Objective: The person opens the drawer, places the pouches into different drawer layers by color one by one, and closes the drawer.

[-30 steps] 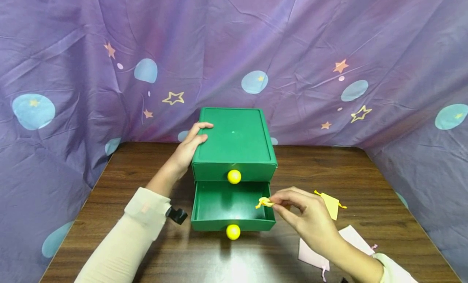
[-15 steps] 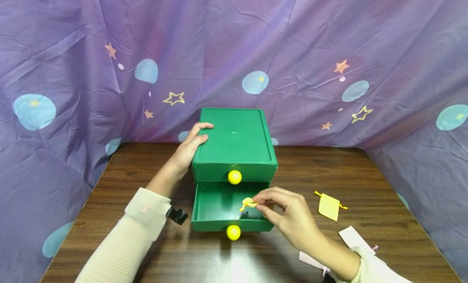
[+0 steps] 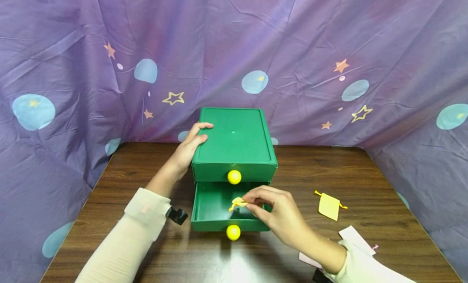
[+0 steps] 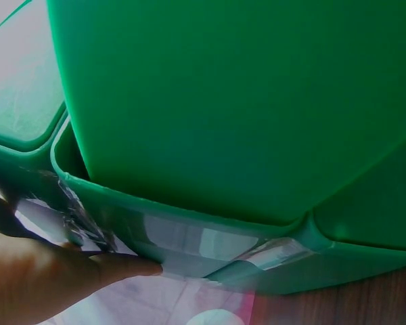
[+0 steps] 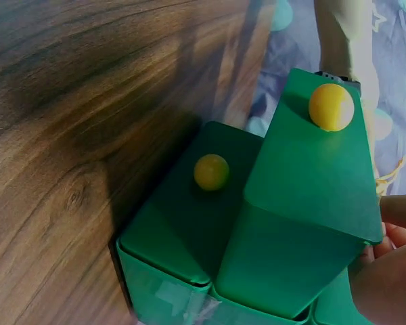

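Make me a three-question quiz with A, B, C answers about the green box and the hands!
1. Where is the left hand?
A. on the box's top left edge
B. inside the bottom drawer
C. flat on the table

2. How many yellow knobs does the box show?
A. one
B. two
C. four

3. How is the bottom drawer?
A. pushed shut
B. taken out and lying on the table
C. pulled open

Answers:
1. A, its fingers lie over the top's left edge in the head view.
2. B, an upper knob and a lower knob show, one on each drawer front.
3. C, its green inside shows, and the right hand holds a small yellow bag over it.
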A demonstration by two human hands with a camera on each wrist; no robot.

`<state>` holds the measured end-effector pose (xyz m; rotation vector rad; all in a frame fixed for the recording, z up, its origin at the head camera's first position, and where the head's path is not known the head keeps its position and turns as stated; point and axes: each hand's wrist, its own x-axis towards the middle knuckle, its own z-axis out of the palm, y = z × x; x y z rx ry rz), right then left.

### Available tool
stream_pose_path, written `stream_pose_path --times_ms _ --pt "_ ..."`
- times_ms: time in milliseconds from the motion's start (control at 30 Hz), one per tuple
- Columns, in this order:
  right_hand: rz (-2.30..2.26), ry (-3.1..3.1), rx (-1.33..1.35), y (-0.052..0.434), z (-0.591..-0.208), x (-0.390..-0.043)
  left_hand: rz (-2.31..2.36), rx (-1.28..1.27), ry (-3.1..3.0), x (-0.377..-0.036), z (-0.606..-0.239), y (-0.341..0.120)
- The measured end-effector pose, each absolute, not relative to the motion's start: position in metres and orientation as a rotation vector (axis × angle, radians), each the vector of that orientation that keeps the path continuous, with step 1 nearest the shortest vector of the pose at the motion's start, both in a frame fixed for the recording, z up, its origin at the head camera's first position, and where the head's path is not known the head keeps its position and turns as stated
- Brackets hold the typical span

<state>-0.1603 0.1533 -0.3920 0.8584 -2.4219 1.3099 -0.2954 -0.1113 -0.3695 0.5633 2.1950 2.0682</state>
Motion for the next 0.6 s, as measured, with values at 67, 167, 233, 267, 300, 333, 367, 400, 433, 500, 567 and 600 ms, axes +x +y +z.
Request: stream_pose_path --times_ms 67,167,233,267,300,333,367,400,433,500,567,600 --pt "1.318 -2.427 0.863 0.151 -0.393 -0.162 2.069 0.56 2.193 -0.295 -0.37 -0.111" --pt "1.326 -2.432 0.871 0.149 -0.394 -0.165 2.075 0.557 2.184 -0.295 -0.369 -0.111" --pt "1.335 -2.433 0.883 0.146 -0.394 -0.168 2.08 0.554 2.176 -0.295 -0.369 -0.111" --pt "1.336 -2.434 0.89 0.145 -0.394 -0.169 2.083 0.553 2.173 -0.295 -0.369 -0.111" --pt "1.334 -2.435 0.896 0.144 -0.394 -0.17 2.084 0.553 2.17 -0.294 -0.369 -0.111" --pt "1.332 -2.434 0.904 0.143 -0.394 -0.172 2.086 0.551 2.168 -0.294 -0.369 -0.111" --pt "1.331 -2.433 0.91 0.142 -0.394 -0.173 2.089 0.548 2.163 -0.294 -0.369 -0.111" --pt "1.329 -2.434 0.916 0.141 -0.394 -0.174 2.09 0.544 2.16 -0.294 -0.369 -0.111" --pt "1.331 -2.434 0.921 0.14 -0.394 -0.175 2.088 0.543 2.162 -0.295 -0.37 -0.111" --pt "1.338 -2.435 0.934 0.138 -0.393 -0.177 2.086 0.539 2.161 -0.294 -0.369 -0.11" --pt "1.36 -2.438 0.95 0.136 -0.392 -0.18 2.087 0.533 2.163 -0.294 -0.369 -0.11" --pt "1.365 -2.441 0.96 0.135 -0.391 -0.181 2.083 0.533 2.168 -0.294 -0.369 -0.111"
